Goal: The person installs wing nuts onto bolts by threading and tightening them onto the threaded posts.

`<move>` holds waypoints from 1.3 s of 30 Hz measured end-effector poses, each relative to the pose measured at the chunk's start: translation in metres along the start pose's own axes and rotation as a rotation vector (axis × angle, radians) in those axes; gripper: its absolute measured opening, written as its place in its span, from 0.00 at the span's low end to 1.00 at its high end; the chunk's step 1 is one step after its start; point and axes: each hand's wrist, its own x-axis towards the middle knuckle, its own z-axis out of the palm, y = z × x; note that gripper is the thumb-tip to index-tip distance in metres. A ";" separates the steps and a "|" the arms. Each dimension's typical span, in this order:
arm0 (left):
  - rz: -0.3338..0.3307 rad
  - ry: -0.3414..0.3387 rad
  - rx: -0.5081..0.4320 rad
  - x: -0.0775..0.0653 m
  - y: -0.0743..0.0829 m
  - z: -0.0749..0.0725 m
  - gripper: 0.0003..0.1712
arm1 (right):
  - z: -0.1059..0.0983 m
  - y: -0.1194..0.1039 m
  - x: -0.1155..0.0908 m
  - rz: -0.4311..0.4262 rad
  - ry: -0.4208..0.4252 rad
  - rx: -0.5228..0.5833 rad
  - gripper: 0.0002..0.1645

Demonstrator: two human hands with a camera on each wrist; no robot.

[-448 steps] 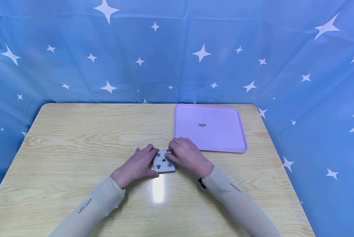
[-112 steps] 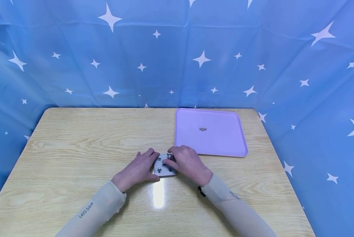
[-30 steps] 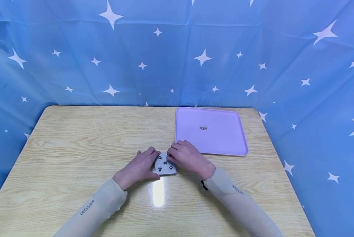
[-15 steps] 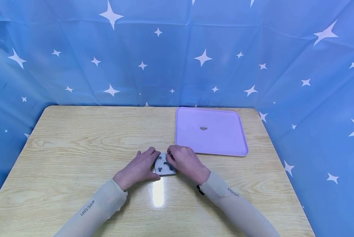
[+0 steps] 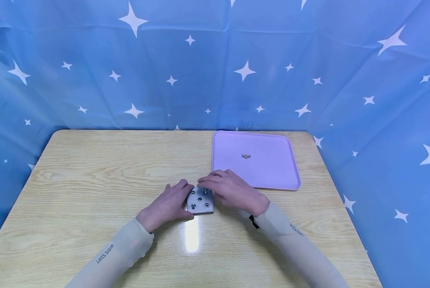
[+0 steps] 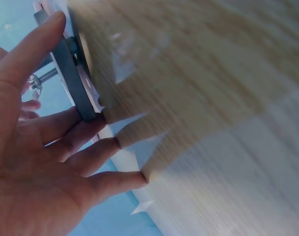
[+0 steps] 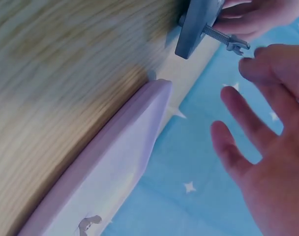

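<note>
A thick grey metal plate (image 5: 199, 200) with several holes has its left side in my left hand (image 5: 168, 204), thumb at the near edge and fingers at the far one. In the left wrist view the plate (image 6: 73, 76) stands between thumb and fingertips. A threaded bolt (image 7: 216, 34) rises from its far right corner, and a wing nut (image 7: 236, 44) sits near the bolt's end. My right hand (image 5: 233, 190) hovers beside that corner, fingers extended and apart from the wing nut. A second bolt (image 5: 193, 206) stands at the plate's near left corner.
A shallow purple tray (image 5: 272, 172) lies at the back right, just beyond the right hand. On it rests a small metal wing nut (image 5: 246, 156). The wooden table (image 5: 103, 172) ends at a blue star-patterned curtain (image 5: 215, 68).
My right hand's fingers have come off the wing nut at the far right corner and straightened, showing the nut. The left hand keeps its grip on the plate.
</note>
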 end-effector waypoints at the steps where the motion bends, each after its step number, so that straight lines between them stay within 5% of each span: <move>1: -0.003 -0.002 0.000 0.000 0.000 0.000 0.48 | -0.001 0.001 0.000 -0.019 -0.019 -0.009 0.33; 12: -0.015 -0.009 -0.005 0.000 0.000 0.001 0.49 | 0.002 0.000 0.002 -0.029 -0.065 -0.020 0.27; 26: -0.023 -0.016 -0.011 0.000 0.000 0.001 0.48 | 0.019 -0.004 0.008 -0.010 0.106 -0.010 0.05; 39: -0.014 -0.007 -0.009 0.000 0.001 0.001 0.49 | 0.028 -0.018 0.011 0.184 0.145 0.061 0.04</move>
